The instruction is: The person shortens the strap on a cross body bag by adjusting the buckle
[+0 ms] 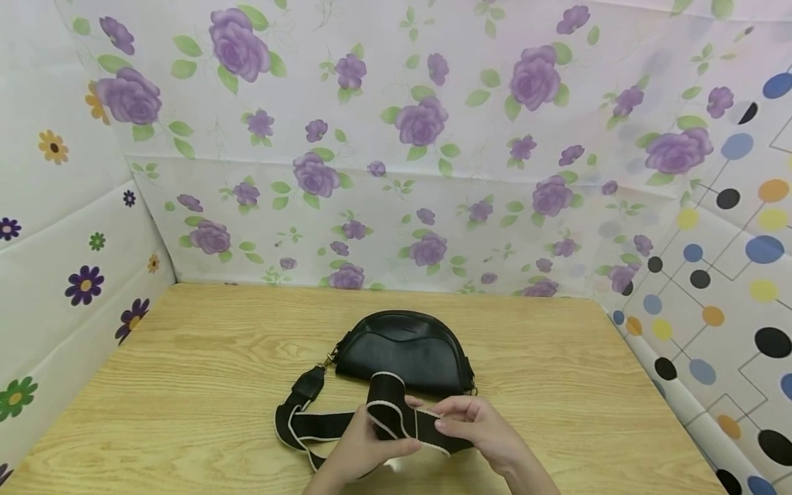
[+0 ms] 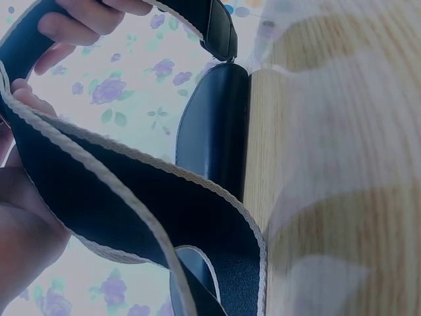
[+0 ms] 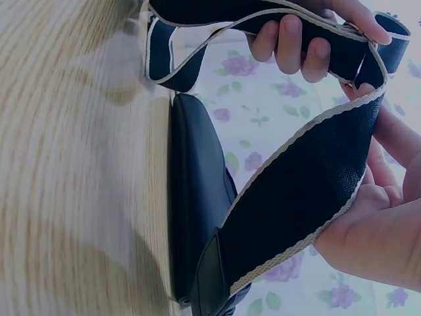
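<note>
A black half-moon handbag [image 1: 402, 350] lies on the wooden table, in front of both hands. Its wide black strap [image 2: 125, 178] with cream edging is clipped on at the bag's left end and runs up through the hands. My left hand [image 1: 365, 443] grips the strap, thumb on the near side and fingers behind it. Close by on the right, my right hand [image 1: 489, 430] pinches the strap between thumb and fingers beside a thin metal slider [image 1: 416, 424]. A loop of strap stands up between the hands. In the right wrist view, the left fingers [image 3: 289, 46] curl round the webbing.
The wooden table [image 1: 185, 385] carries the bag and a slack fold of strap at the left, near a leather strap end [image 1: 308, 385]. Floral cloth [image 1: 396, 172] hangs behind the table, and a dotted cloth [image 1: 711, 309] borders it on the right.
</note>
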The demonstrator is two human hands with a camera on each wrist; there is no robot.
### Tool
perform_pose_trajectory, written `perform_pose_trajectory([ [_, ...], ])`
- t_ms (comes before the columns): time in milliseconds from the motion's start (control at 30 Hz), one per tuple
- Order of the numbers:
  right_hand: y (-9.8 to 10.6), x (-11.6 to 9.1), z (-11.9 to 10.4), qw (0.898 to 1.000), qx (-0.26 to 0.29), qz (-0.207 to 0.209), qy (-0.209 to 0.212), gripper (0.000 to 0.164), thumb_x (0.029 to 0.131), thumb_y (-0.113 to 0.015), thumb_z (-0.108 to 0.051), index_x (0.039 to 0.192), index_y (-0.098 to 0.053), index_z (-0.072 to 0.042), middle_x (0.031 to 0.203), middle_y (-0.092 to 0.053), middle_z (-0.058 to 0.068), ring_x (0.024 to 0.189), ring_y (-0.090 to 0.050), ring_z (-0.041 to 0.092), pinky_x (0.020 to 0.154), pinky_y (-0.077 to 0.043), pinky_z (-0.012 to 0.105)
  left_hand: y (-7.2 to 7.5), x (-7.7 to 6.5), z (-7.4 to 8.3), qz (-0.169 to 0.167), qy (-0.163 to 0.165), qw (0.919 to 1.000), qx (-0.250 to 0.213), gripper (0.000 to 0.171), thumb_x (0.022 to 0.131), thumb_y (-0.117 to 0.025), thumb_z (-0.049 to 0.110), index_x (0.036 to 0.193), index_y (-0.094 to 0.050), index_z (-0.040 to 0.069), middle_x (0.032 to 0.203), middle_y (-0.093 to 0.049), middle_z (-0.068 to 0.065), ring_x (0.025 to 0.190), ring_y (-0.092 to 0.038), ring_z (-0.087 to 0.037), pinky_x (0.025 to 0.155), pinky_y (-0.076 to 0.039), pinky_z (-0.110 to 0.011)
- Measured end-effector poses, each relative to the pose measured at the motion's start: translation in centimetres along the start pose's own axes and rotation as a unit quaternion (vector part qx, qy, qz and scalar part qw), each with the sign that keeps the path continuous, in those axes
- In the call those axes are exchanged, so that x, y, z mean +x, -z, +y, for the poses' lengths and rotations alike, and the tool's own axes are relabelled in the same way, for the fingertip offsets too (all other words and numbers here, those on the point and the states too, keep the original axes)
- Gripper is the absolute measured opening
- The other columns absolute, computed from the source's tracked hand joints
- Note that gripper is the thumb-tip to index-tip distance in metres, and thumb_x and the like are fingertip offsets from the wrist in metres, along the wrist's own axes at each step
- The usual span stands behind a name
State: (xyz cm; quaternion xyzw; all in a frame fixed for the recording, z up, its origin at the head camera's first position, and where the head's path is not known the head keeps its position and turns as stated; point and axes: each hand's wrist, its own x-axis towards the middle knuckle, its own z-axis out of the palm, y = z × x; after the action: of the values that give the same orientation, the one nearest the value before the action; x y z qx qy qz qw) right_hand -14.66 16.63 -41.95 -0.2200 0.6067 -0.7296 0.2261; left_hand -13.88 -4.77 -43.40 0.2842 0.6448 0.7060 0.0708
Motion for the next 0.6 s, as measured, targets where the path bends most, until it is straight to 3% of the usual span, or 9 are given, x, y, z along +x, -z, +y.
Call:
perform_pose_trajectory([
  [333, -0.29, 0.33, 0.07, 1.0, 0.002, 0.015, 0.006, 0.024, 0.085, -0.055, 0.001, 0.094, -0.068, -0.018, 0.088, -0.067, -0.002, 0.08, -0.061, 0.01, 0.067, -0.048, 0.022, -0.12, 0.0, 0.03, 0.001, -0.001, 0.9999, -0.017, 0.043, 0.077, -0.069, 0.004, 0.115, -0.051, -0.003, 0.113, -0.053, -0.019, 0.094, -0.057, -0.017, 0.081, -0.045, -0.029],
  [600, -0.49, 0.62, 0.05, 0.999, 0.008, 0.009, 0.031, 0.028, 0.085, -0.054, 0.003, 0.094, -0.069, -0.019, 0.09, -0.066, -0.002, 0.084, -0.061, 0.01, 0.069, -0.048, 0.021, -0.32, 0.16, -0.1, -0.005, -0.004, 1.0, -0.005, 0.042, 0.077, -0.068, 0.004, 0.115, -0.052, 0.0, 0.113, -0.054, -0.016, 0.096, -0.056, -0.017, 0.082, -0.044, -0.03],
])
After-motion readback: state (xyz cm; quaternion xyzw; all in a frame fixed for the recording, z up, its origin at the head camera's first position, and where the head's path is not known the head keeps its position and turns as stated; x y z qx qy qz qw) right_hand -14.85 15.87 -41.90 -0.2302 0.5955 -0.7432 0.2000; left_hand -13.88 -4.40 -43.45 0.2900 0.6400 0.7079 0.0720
